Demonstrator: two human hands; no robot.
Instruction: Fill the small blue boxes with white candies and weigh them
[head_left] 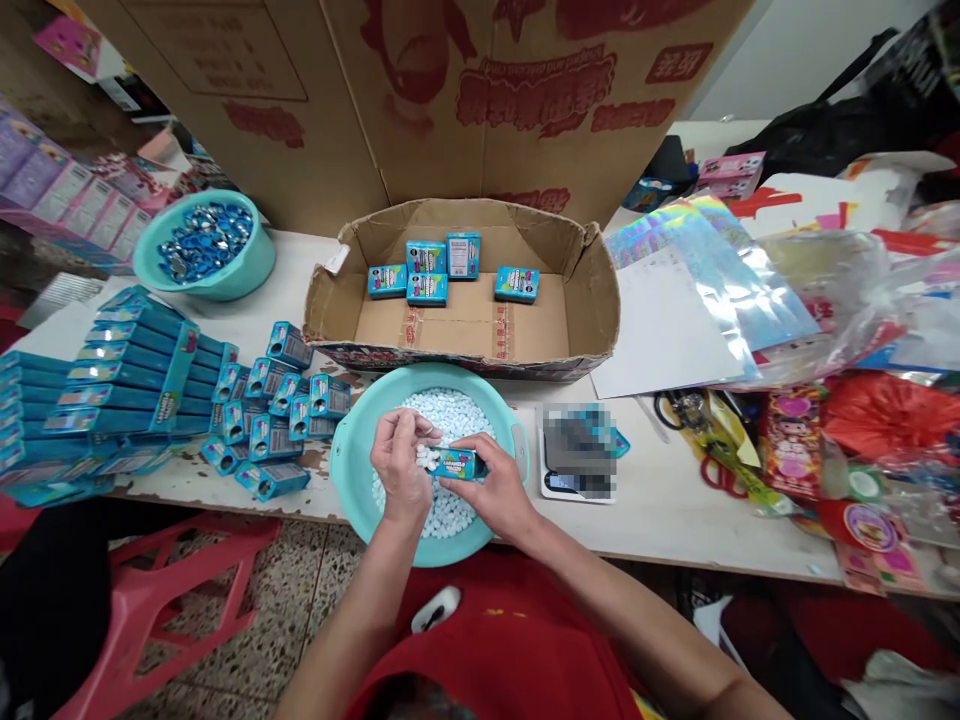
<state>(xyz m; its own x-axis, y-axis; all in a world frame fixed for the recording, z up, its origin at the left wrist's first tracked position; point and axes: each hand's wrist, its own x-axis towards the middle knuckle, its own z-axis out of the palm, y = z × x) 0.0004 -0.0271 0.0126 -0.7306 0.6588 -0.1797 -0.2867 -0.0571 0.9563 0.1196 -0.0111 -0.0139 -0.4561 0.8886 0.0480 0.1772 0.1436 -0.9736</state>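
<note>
A small blue candy box [457,463] lies sideways in my right hand [499,487], thumb and fingers closed round its right end. My left hand [403,462] is cupped against the left end of the box, its fingers curled over some white candies [427,457]. Both hands hover over a turquoise basin [346,480] that holds a heap of similar white candies [450,410]. The left end of the box is partly hidden by my left fingers.
Behind the basin stands an open cardboard carton [592,320] with several blue boxes [426,289]. Stacked boxes [124,370] and loose ones [271,434] fill the left. A bowl [240,275] holds blue-silver packets. To the right are a scale [570,460] and scissors [724,475].
</note>
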